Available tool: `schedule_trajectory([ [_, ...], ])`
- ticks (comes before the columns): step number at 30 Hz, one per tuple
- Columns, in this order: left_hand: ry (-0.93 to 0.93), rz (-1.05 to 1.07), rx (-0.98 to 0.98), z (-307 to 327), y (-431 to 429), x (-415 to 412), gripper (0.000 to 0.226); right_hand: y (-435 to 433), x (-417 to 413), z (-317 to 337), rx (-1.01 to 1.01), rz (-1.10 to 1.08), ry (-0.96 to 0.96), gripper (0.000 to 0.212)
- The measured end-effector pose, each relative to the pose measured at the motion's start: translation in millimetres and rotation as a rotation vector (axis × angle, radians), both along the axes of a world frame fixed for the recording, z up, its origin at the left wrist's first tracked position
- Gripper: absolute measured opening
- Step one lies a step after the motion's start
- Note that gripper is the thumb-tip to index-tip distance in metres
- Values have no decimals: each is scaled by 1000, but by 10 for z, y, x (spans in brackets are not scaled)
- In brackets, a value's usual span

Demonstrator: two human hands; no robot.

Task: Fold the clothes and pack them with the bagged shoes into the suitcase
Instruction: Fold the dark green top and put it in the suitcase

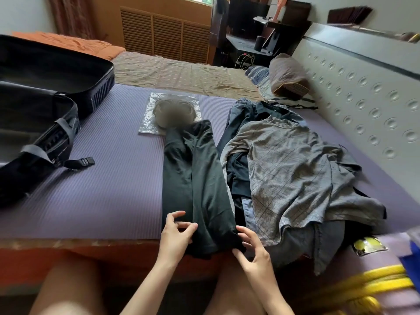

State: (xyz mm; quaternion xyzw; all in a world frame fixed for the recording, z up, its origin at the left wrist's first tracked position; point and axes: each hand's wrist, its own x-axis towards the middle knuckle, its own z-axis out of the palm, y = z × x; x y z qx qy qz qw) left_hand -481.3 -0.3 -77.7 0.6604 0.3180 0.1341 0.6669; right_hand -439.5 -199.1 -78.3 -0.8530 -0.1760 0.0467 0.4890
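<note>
Working at the near end of the long black folded garment (197, 178), both hands sit low at the bed's edge; the left hand (176, 233) has its fingers loosely bent, tips touching the cloth's left edge, thumb lifted clear, nothing visibly pinched; the right hand (252, 251) is spread and relaxed, fingertips resting on the garment's near right corner. That black garment lies as a narrow strip running away from the person across the purple ribbed mat (113, 178); its far end overlaps the near edge of the clear plastic bag of dark shoes (146, 119), which lies flat on the mat. Over on the left, the black soft-sided suitcase (56, 87) lies open, well apart from the garment; its grey strap with a black buckle (79, 161) trails out onto the mat. Just beside the garment on the right, a heap of unfolded clothes, topped by a grey checked shirt (295, 167); dark pieces show beneath it.
</note>
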Motion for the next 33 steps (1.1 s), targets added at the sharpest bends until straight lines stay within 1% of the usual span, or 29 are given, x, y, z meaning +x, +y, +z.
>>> schedule_trajectory([
  [4, -7, -35, -25, -51, -33, -43, 42, 34, -15, 11, 39, -58, -7, 50],
  [10, -37, -9, -48, -75, -55, -165, 39, -30, -143, -1, 95, -205, -114, 38],
  [11, -42, -4, -45, -81, -45, -190, 38, -41, -177, -3, 104, -230, -101, 36],
  [14, -37, -10, -24, -122, -35, -243, 38, -49, -253, -32, 117, -238, 19, 32],
  [17, -23, -32, 32, -160, -70, -287, 39, -58, -231, -120, -26, -236, 46, 31],
  [19, -21, -39, 65, -175, -102, -314, 39, -59, -198, -132, -55, -241, 74, 30],
  [24, -30, -42, 132, -192, -148, -341, 40, -110, -105, -125, 21, -269, 76, 29],
  [28, -20, -1, 156, -236, -147, -365, 42, -64, -53, -128, 159, -301, 179, 10],
  [29, -22, 12, 145, -246, -151, -367, 42, -26, -47, -113, 171, -304, 180, 10],
  [31, -34, 34, 119, -246, -173, -354, 40, 56, -30, -87, 165, -317, 172, 16],
  [33, -40, 38, 114, -232, -194, -333, 40, 135, -4, -64, 72, -345, 138, 22],
])
